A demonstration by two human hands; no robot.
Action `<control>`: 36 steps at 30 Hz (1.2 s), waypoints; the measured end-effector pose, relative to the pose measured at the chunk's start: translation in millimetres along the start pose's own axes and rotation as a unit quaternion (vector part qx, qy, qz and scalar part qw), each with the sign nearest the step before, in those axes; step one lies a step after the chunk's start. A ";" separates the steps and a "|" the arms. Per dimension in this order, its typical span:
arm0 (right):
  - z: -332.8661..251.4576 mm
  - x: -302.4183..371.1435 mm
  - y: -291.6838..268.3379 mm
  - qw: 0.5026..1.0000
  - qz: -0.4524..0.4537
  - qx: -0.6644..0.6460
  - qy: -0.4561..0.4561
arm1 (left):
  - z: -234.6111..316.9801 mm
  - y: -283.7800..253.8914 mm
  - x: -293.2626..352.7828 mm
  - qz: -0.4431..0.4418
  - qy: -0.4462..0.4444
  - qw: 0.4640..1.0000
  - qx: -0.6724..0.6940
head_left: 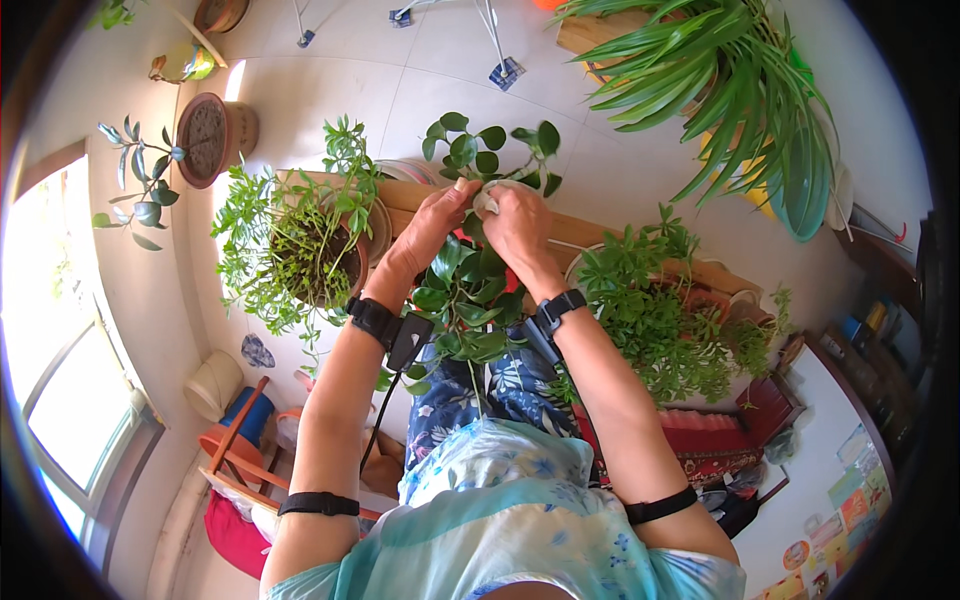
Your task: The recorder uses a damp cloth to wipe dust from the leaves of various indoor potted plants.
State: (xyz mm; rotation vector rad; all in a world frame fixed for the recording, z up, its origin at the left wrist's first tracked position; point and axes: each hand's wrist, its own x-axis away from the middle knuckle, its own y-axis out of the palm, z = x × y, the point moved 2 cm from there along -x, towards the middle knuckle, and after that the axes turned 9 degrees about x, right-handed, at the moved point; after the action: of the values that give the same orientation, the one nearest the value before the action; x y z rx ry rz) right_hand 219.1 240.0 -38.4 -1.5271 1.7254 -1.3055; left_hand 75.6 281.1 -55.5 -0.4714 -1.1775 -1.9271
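My right hand (518, 230) is closed around a crumpled white cloth or tissue (494, 196), which is pressed among the leaves of a potted plant. Beside it, my left hand (438, 225) has its fingers drawn together at the same spot; what they pinch is hidden. The plant's glossy, rounded dark green leaves (468, 290) spread below my hands. More round leaves on stems (465, 150) rise just beyond my fingertips. A bit of red shows between the leaves, and most of the pot is hidden.
A wooden bench (575, 232) runs crosswise under the plants. Bushy plants flank me, one at left (240, 220) and one at right (640, 300). A long-leaved plant (680, 70) stands far right. A brown pot (205, 140) sits far left, and metal stand legs (490, 40) rest on the floor.
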 end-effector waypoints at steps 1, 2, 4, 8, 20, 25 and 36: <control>-2.0 1.0 2.9 0.999 0.034 -0.033 -0.011 | -0.4 -2.0 -0.7 -0.001 0.014 1.000 0.025; -8.4 1.6 1.0 0.995 0.064 -0.074 0.002 | -0.3 -2.0 -0.8 -0.001 0.029 0.998 0.052; -16.3 1.0 -2.8 0.994 0.021 -0.105 0.003 | 1.5 -7.1 -0.2 0.064 0.026 0.996 0.061; -10.4 -0.7 -23.2 0.965 -0.036 -0.257 0.049 | 25.8 -10.4 9.2 0.046 0.026 0.999 0.011; 63.9 36.2 -90.6 0.859 0.129 -0.406 0.285 | 71.9 59.0 -32.8 0.052 -0.005 0.985 -0.163; 57.2 43.2 -73.3 0.919 0.142 -0.296 0.217 | 48.3 65.1 -51.9 0.014 -0.106 0.971 -0.212; 15.6 46.9 -27.3 0.975 0.121 -0.130 0.136 | 33.8 84.6 -34.0 0.026 -0.125 0.990 -0.052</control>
State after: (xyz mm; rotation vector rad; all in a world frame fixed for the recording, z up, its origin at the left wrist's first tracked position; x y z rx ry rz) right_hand 233.2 193.0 -10.5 -1.2598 2.2526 -1.2454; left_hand 160.1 305.5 -13.9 -0.8104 -1.2106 -1.9322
